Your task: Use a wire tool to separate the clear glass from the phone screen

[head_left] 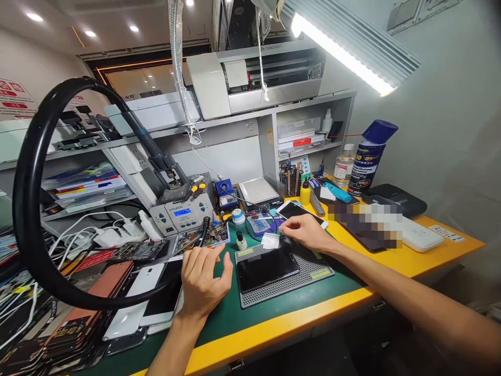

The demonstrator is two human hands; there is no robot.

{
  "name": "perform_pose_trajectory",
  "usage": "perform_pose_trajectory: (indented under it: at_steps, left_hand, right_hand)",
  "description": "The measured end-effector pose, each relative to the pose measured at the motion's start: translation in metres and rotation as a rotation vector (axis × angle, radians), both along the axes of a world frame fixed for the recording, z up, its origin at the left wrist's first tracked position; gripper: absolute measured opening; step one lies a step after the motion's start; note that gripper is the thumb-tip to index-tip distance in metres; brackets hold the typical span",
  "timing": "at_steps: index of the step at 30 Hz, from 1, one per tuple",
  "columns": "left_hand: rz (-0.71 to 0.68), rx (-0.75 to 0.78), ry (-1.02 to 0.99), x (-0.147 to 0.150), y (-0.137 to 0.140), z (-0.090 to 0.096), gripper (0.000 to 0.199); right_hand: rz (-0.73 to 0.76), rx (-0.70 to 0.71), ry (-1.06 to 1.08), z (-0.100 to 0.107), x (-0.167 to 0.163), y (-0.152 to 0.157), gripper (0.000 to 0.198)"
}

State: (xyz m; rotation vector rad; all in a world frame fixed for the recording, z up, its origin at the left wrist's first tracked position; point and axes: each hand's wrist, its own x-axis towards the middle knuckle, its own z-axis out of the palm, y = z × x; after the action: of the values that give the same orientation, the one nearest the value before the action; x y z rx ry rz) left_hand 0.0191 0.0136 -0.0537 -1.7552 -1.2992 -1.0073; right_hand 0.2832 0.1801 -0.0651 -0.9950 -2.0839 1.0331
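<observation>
On a grey perforated mat [313, 261] lies a phone with a black screen [268, 269]. Left of it hovers my left hand [207, 279], its thumb held apart from loosely bent fingers and nothing seen in it. My right hand [305, 232] is above the mat's far edge with thumb and forefinger pinched together; whatever is between them, if anything, is too small to make out. Near those fingertips are a small white packet [271, 241] and a white-framed phone [301, 213]. A small bottle with a black cap [241, 241] stands behind the mat.
Stacked phones and phone parts [86, 308] crowd the left, beneath a thick black flexible arm [25, 198]. A soldering station [182, 213] stands behind. A spray can [366, 164], a clear bottle [344, 164] and a white power bank [420, 232] are at right. A lamp [344, 47] hangs overhead.
</observation>
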Motion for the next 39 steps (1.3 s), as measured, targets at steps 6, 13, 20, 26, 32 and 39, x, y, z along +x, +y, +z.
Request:
perform_pose_trajectory:
  at_steps: [6, 13, 20, 26, 32, 39]
  left_hand:
    - [-0.006, -0.003, -0.001, 0.000, 0.000, 0.000, 0.023]
    - [-0.018, -0.011, -0.016, 0.000, 0.000, 0.000, 0.023]
    - [-0.061, -0.026, -0.124, -0.002, -0.001, 0.000, 0.023]
    - [-0.119, -0.085, -0.441, 0.003, -0.002, 0.010, 0.016]
    - [-0.204, -0.232, -0.972, 0.005, -0.013, 0.032, 0.015]
    - [-0.503, -0.512, -1.390, 0.012, -0.029, 0.083, 0.025]
  right_hand:
    - [-0.011, -0.047, 0.003, 0.003, -0.004, -0.001, 0.027]
    - [-0.019, -0.160, 0.046, 0.006, 0.000, 0.001, 0.025]
    - [0.002, -0.289, 0.206, 0.012, 0.017, -0.010, 0.022]
    - [0.117, -0.428, 0.386, 0.019, 0.025, -0.031, 0.027]
    - [0.227, -0.579, 0.515, 0.038, 0.036, -0.049, 0.039]
    - [0.311, -0.717, 0.519, 0.044, 0.044, -0.054, 0.040]
